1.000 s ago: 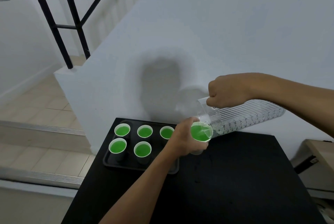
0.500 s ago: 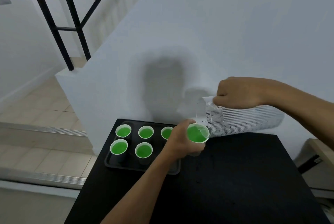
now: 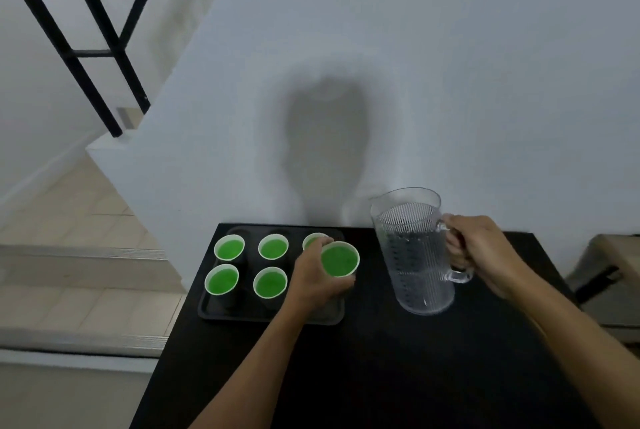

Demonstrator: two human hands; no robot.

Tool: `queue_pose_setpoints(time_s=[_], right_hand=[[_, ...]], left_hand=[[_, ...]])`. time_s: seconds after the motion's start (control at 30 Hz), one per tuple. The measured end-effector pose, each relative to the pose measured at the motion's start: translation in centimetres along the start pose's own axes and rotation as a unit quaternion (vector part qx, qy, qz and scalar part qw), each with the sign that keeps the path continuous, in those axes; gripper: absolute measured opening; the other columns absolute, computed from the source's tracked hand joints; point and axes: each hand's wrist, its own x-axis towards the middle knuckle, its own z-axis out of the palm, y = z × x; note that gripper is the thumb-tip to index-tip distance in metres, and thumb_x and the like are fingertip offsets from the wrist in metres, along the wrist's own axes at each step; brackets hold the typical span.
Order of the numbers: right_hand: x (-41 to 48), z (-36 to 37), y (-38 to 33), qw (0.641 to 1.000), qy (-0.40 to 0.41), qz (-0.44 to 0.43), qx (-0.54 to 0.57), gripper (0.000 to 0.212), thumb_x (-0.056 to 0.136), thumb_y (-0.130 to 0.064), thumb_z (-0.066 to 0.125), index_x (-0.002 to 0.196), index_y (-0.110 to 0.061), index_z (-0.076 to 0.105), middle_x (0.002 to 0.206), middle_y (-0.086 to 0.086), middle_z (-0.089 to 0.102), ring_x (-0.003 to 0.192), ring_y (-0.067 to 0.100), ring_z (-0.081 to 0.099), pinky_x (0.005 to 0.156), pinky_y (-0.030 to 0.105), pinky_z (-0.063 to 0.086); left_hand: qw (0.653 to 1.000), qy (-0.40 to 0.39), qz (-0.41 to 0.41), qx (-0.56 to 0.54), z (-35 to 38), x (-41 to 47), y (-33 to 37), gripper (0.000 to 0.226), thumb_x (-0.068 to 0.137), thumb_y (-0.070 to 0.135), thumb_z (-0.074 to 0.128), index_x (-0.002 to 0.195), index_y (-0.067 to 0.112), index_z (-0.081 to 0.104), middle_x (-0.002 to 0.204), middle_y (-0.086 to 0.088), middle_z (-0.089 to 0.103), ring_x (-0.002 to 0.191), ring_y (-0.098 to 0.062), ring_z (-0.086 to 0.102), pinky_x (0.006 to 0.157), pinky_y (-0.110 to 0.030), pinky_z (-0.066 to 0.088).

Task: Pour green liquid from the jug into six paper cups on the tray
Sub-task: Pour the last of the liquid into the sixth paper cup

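A black tray (image 3: 221, 312) sits at the back left of the black table (image 3: 381, 376). On it stand several paper cups (image 3: 229, 247) filled with green liquid. My left hand (image 3: 313, 281) grips one more full cup (image 3: 339, 259) above the tray's right edge; it partly hides a cup behind it (image 3: 311, 239). My right hand (image 3: 479, 252) holds the handle of the clear ribbed jug (image 3: 415, 252), which stands upright on the table to the right of the tray and looks empty.
A white wall rises directly behind the table. Tiled stair steps (image 3: 69, 255) and a black railing (image 3: 93, 40) lie to the left. A beige piece of furniture (image 3: 609, 269) stands at the right, beyond the table edge.
The jug has swung from tilted and pouring to upright on the table. My left hand has carried the filled cup left and down toward the tray.
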Motion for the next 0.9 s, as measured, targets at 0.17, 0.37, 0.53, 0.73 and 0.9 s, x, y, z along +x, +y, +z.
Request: queue_pose_setpoints(time_s=[0.17, 0.37, 0.53, 0.73, 0.9], right_hand=[[0.8, 2.4, 5.4, 0.999, 0.017, 0.041, 0.022, 0.045, 0.104, -0.029, 0.035, 0.064, -0.012, 0.047, 0.057, 0.004, 0.044, 0.055, 0.019, 0.038, 0.059, 0.034, 0.036], [2.3, 5.1, 9.3, 0.993, 0.054, 0.071, 0.072, 0.044, 0.105, -0.024, 0.034, 0.067, -0.009, 0.05, 0.064, 0.004, 0.05, 0.066, 0.022, 0.045, 0.069, 0.039, 0.038], [3.9, 6.3, 11.8, 0.989, 0.09, 0.073, 0.095, 0.047, 0.106, -0.024, 0.032, 0.069, -0.007, 0.054, 0.068, 0.008, 0.053, 0.07, 0.022, 0.048, 0.069, 0.036, 0.041], [5.3, 7.1, 13.3, 0.988, 0.095, 0.084, 0.085, 0.044, 0.106, -0.024, 0.03, 0.073, -0.005, 0.052, 0.073, 0.012, 0.052, 0.071, 0.022, 0.048, 0.07, 0.033, 0.042], [5.7, 7.9, 14.4, 0.987, 0.1, 0.099, 0.084, 0.042, 0.106, -0.023, 0.032, 0.072, -0.008, 0.052, 0.074, 0.011, 0.052, 0.071, 0.023, 0.047, 0.072, 0.036, 0.041]], left_hand=[[0.999, 0.021, -0.037, 0.022, 0.8, 0.4, -2.9, 0.062, 0.06, 0.018, 0.086, 0.113, 0.019, 0.053, 0.104, 0.005, 0.062, 0.093, -0.01, 0.059, 0.076, -0.004, 0.039], [0.996, 0.019, -0.083, 0.038, 2.1, 0.7, -5.7, 0.066, 0.057, 0.018, 0.084, 0.115, 0.018, 0.05, 0.103, 0.002, 0.061, 0.091, -0.014, 0.06, 0.078, -0.019, 0.045], [0.993, 0.021, -0.115, 0.014, 3.1, 0.8, -7.3, 0.066, 0.058, 0.015, 0.084, 0.111, 0.025, 0.047, 0.1, 0.007, 0.059, 0.089, -0.01, 0.059, 0.071, -0.008, 0.04], [0.991, 0.025, -0.132, 0.008, 4.0, 1.0, -9.4, 0.071, 0.059, 0.017, 0.086, 0.12, 0.019, 0.048, 0.104, 0.005, 0.058, 0.091, -0.005, 0.058, 0.072, -0.011, 0.042], [0.991, 0.029, -0.131, 0.013, 4.5, 1.2, -10.6, 0.075, 0.059, 0.016, 0.087, 0.123, 0.015, 0.048, 0.108, 0.003, 0.056, 0.096, -0.01, 0.057, 0.076, -0.011, 0.041]])
